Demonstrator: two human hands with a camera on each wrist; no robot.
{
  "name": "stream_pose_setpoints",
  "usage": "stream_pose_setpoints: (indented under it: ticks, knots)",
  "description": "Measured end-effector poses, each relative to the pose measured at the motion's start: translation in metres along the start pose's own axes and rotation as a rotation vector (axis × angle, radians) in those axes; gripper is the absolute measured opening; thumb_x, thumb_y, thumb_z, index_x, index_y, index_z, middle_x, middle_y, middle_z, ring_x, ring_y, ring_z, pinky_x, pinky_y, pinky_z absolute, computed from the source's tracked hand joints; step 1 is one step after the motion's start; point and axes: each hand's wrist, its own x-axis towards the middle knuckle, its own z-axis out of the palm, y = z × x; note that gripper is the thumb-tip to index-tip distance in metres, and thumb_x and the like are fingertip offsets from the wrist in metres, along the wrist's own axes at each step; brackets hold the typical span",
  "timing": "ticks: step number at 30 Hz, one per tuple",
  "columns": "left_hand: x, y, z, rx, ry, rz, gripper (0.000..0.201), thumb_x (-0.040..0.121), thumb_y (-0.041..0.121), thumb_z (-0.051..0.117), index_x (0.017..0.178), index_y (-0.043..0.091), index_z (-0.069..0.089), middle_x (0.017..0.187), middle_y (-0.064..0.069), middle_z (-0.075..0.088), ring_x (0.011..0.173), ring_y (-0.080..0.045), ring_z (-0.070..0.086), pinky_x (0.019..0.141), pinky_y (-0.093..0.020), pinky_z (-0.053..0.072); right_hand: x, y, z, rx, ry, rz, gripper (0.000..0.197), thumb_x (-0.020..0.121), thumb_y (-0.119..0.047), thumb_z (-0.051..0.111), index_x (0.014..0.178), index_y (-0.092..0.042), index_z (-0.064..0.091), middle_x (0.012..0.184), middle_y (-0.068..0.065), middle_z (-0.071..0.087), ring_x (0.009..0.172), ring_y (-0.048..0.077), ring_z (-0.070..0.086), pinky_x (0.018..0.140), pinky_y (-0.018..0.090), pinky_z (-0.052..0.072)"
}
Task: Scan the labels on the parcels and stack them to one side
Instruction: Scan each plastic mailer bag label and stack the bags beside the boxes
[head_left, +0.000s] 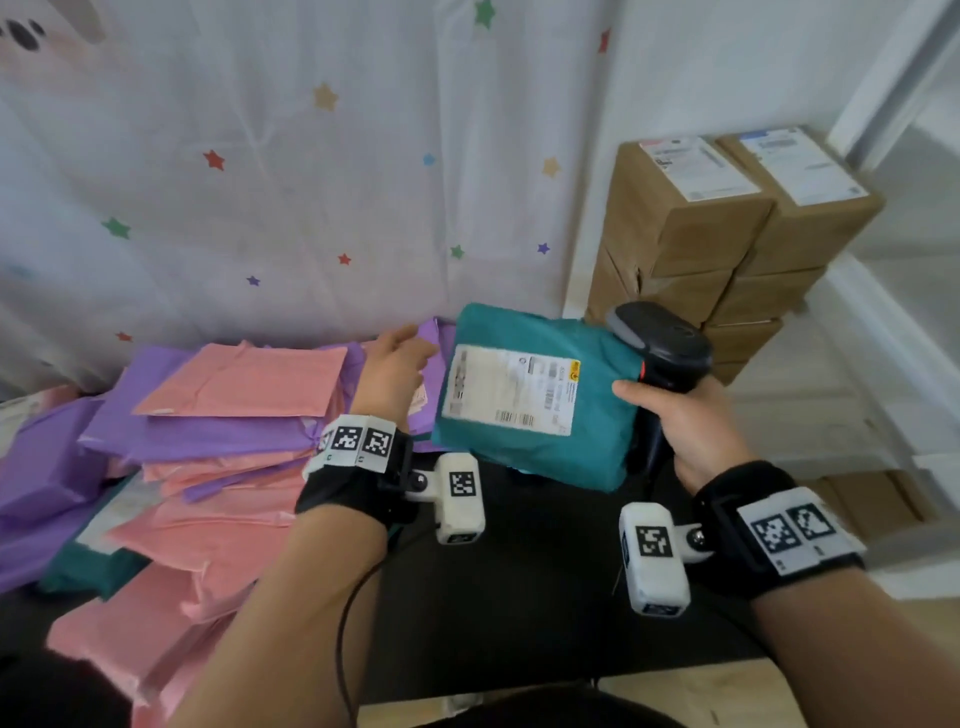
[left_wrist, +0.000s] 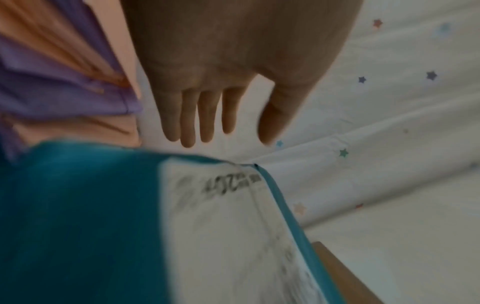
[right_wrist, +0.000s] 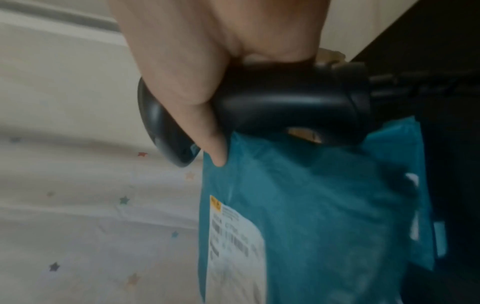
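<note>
A teal parcel (head_left: 540, 410) with a white label (head_left: 511, 389) sits tilted above the black table (head_left: 519, 587), label side up. My right hand (head_left: 691, 426) grips a black barcode scanner (head_left: 662, 348) by its handle, and its thumb presses on the parcel's right edge. In the right wrist view the scanner (right_wrist: 285, 100) lies across the top of the teal parcel (right_wrist: 324, 205), with the thumb on the bag. My left hand (head_left: 402, 358) is just left of the parcel, over the purple mailers. In the left wrist view its fingers (left_wrist: 205, 119) are straight and hold nothing, above the teal parcel (left_wrist: 78, 216).
A sprawling pile of pink mailers (head_left: 208, 519) and purple mailers (head_left: 197, 431) covers the table's left side. Stacked cardboard boxes (head_left: 727, 234) with labels stand at the back right. A white star-printed curtain (head_left: 285, 182) hangs behind. A black cable (head_left: 345, 623) runs near my left forearm.
</note>
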Motion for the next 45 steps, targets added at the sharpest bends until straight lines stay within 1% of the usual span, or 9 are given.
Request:
stream_pose_setpoints:
  ticks: [2, 4, 8, 12, 16, 19, 31, 40, 45]
  knots:
    - [0.006, 0.003, -0.002, 0.202, -0.057, -0.007, 0.049, 0.087, 0.020, 0.067, 0.132, 0.014, 0.049, 0.116, -0.007, 0.058, 0.106, -0.021, 0.057, 0.099, -0.035, 0.045, -0.001, -0.004, 0.001, -0.076, -0.072, -0.048, 0.032, 0.073, 0.003, 0.079, 0.094, -0.021, 0.078, 0.098, 0.001, 0.078, 0.093, 0.019, 0.074, 0.075, 0.032, 0.059]
    - [0.008, 0.007, -0.003, 0.327, -0.243, -0.084, 0.054, 0.080, 0.023, 0.075, 0.129, 0.017, 0.053, 0.118, -0.007, 0.063, 0.107, -0.024, 0.062, 0.100, -0.041, 0.048, -0.004, -0.007, 0.004, -0.139, -0.119, -0.093, 0.032, 0.073, 0.006, 0.078, 0.082, -0.025, 0.079, 0.091, -0.004, 0.078, 0.087, 0.014, 0.075, 0.065, 0.020, 0.057]
    - [0.006, 0.008, -0.009, 0.453, -0.437, -0.153, 0.044, 0.071, 0.017, 0.082, 0.112, 0.015, 0.066, 0.106, -0.007, 0.073, 0.100, -0.025, 0.069, 0.096, -0.041, 0.051, -0.006, -0.012, 0.008, -0.273, -0.150, -0.105, 0.034, 0.075, 0.003, 0.079, 0.099, -0.020, 0.074, 0.092, -0.005, 0.078, 0.088, 0.010, 0.073, 0.070, 0.019, 0.057]
    - [0.006, -0.002, -0.008, 0.366, -0.415, -0.116, 0.037, 0.070, 0.010, 0.081, 0.104, 0.009, 0.068, 0.102, -0.013, 0.073, 0.093, -0.029, 0.070, 0.089, -0.040, 0.055, -0.003, -0.008, 0.011, -0.446, 0.029, -0.173, 0.028, 0.080, -0.013, 0.080, 0.105, -0.016, 0.067, 0.091, -0.011, 0.070, 0.084, 0.000, 0.066, 0.074, 0.018, 0.050]
    - [0.011, -0.021, 0.003, 0.221, -0.241, -0.141, 0.031, 0.075, 0.002, 0.076, 0.102, 0.003, 0.061, 0.107, -0.021, 0.068, 0.085, -0.031, 0.069, 0.080, -0.040, 0.058, -0.002, 0.001, 0.016, -0.379, 0.169, -0.141, 0.027, 0.084, -0.020, 0.077, 0.102, -0.003, 0.066, 0.082, 0.007, 0.071, 0.073, 0.012, 0.070, 0.071, 0.033, 0.059]
    - [0.013, -0.037, 0.008, -0.033, -0.152, -0.266, 0.041, 0.081, 0.004, 0.072, 0.117, -0.002, 0.055, 0.114, -0.021, 0.066, 0.099, -0.036, 0.067, 0.087, -0.054, 0.053, -0.008, 0.008, 0.022, -0.350, 0.153, -0.086, 0.027, 0.084, -0.024, 0.076, 0.100, -0.004, 0.065, 0.066, 0.002, 0.066, 0.047, 0.004, 0.060, 0.048, 0.021, 0.050]
    - [0.008, -0.069, 0.018, -0.180, -0.040, -0.233, 0.043, 0.079, 0.008, 0.074, 0.118, 0.008, 0.057, 0.118, -0.013, 0.066, 0.105, -0.034, 0.065, 0.090, -0.056, 0.051, -0.031, 0.017, 0.043, -0.373, -0.025, 0.069, 0.016, 0.083, -0.024, 0.078, 0.086, -0.012, 0.067, 0.055, -0.004, 0.063, 0.045, 0.010, 0.055, 0.047, 0.026, 0.048]
    - [0.003, -0.070, 0.014, -0.040, -0.001, -0.145, 0.031, 0.079, 0.011, 0.075, 0.103, 0.018, 0.057, 0.113, -0.009, 0.068, 0.097, -0.024, 0.068, 0.083, -0.043, 0.057, -0.034, 0.013, 0.045, -0.477, -0.051, 0.121, 0.020, 0.084, -0.028, 0.076, 0.090, -0.012, 0.066, 0.064, 0.004, 0.065, 0.047, 0.010, 0.058, 0.052, 0.028, 0.049]
    - [0.002, -0.068, 0.014, -0.012, 0.002, -0.129, 0.034, 0.082, 0.010, 0.072, 0.111, 0.015, 0.055, 0.112, -0.007, 0.068, 0.092, -0.020, 0.068, 0.071, -0.030, 0.057, -0.033, 0.013, 0.044, -0.491, -0.036, 0.117, 0.022, 0.085, -0.029, 0.075, 0.095, -0.011, 0.067, 0.065, 0.003, 0.066, 0.045, 0.006, 0.058, 0.050, 0.024, 0.049]
